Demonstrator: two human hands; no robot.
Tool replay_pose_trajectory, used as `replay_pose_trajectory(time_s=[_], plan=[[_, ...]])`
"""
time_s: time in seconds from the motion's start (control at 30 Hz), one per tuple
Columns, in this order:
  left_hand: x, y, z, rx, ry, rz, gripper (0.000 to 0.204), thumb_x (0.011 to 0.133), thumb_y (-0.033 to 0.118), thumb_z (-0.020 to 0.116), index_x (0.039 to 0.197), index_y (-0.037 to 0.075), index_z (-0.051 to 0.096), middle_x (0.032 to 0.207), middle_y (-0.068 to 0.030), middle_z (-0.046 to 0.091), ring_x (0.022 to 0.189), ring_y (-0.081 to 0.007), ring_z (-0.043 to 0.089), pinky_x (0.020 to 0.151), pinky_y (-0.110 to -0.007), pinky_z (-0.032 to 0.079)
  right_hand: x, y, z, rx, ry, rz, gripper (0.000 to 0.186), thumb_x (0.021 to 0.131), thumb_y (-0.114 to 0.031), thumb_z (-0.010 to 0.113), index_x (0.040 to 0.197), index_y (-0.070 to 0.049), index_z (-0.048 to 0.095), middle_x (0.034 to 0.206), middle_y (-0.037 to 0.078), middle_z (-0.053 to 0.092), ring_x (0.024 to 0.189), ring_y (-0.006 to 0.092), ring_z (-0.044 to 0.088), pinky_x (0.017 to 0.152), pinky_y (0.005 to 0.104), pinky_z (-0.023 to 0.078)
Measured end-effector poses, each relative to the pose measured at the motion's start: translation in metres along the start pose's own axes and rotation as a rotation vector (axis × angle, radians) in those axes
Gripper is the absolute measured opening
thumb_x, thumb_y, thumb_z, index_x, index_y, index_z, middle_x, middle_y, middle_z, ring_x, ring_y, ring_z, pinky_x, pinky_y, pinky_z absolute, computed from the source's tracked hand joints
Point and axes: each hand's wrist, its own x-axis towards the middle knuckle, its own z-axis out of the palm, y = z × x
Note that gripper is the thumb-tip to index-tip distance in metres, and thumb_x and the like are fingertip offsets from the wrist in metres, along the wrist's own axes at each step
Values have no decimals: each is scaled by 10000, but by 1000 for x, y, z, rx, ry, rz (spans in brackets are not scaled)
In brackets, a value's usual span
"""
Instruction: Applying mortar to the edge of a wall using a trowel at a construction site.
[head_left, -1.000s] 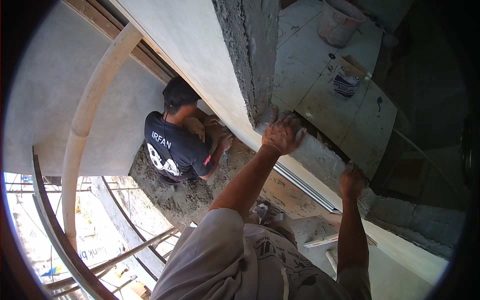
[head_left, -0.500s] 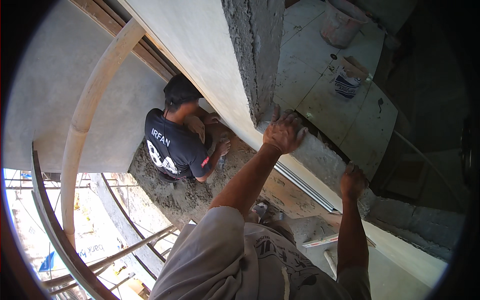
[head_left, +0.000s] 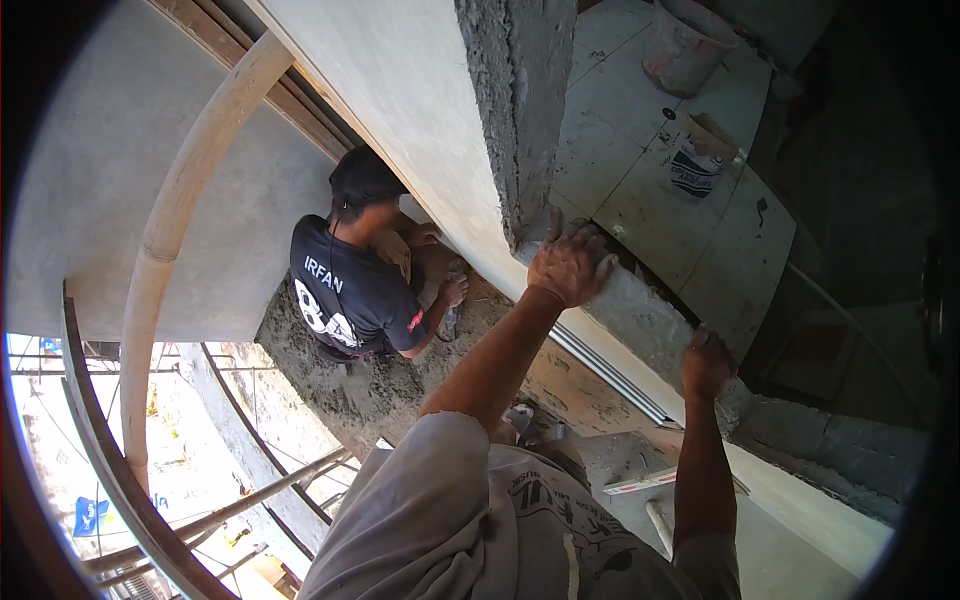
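Observation:
A rough grey concrete sill (head_left: pixel 645 318) runs along the bottom of a wall opening. Palm down on its left end, next to the upright jamb (head_left: pixel 515 120), rests my left hand (head_left: pixel 572 265), fingers spread and holding nothing. Farther right, my right hand (head_left: pixel 708 362) is closed over the sill's edge, with its fingers curled and partly hidden. Below on the outer side, a co-worker (head_left: pixel 350 275) in a dark shirt and cap crouches by the wall. One of that person's hands holds a small tool (head_left: pixel 453 315), too unclear to name.
Inside, a stained bucket (head_left: pixel 688 45) and a torn bag (head_left: pixel 697 165) stand on pale floor tiles (head_left: pixel 640 200). A bamboo pole (head_left: pixel 165 225) rises at the left, beside a drop with scaffold poles (head_left: pixel 240 510). A board (head_left: pixel 640 482) lies below my right arm.
My hands stay in place on the sill. The co-worker's tool hand has shifted slightly to the right, and the view has moved a little.

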Motion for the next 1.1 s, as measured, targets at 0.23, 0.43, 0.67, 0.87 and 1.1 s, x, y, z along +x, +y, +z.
replay_pose_trajectory(time_s=[0.23,0.43,0.67,0.87,1.1], plan=[[-1,-3,3,34,37,8,430,971,444,537,1203,115,690,1284,-86,638,1339,-254,495,1222,-572,189,0,-1,0,34,-1,-25,375,1020,-354,413,947,-94,673,890,153,707,801,378,696,702,539,526],[-1,-1,5,34,53,26,422,965,451,546,1191,128,696,1271,-73,641,1332,-239,497,1220,-568,196,-2,5,10,-28,66,-56,381,1015,-354,427,878,-102,679,833,153,698,762,373,694,663,526,524],[-1,-2,5,37,70,17,419,963,450,547,1191,132,696,1262,-64,647,1329,-235,499,1220,-566,196,-1,2,8,-15,79,-41,384,1014,-353,434,862,-98,678,817,154,697,757,368,693,654,535,517],[-2,-4,7,52,89,20,406,963,445,550,1173,133,702,1257,-62,652,1328,-226,501,1224,-558,190,0,-3,0,32,30,13,413,1021,-370,425,888,-85,693,861,166,713,782,387,694,692,539,518],[-1,-2,6,10,78,16,401,957,437,569,1174,127,700,1242,-76,659,1330,-240,504,1223,-561,193,1,0,5,30,51,10,423,1026,-359,429,851,-80,694,819,172,709,779,390,693,689,527,525]])
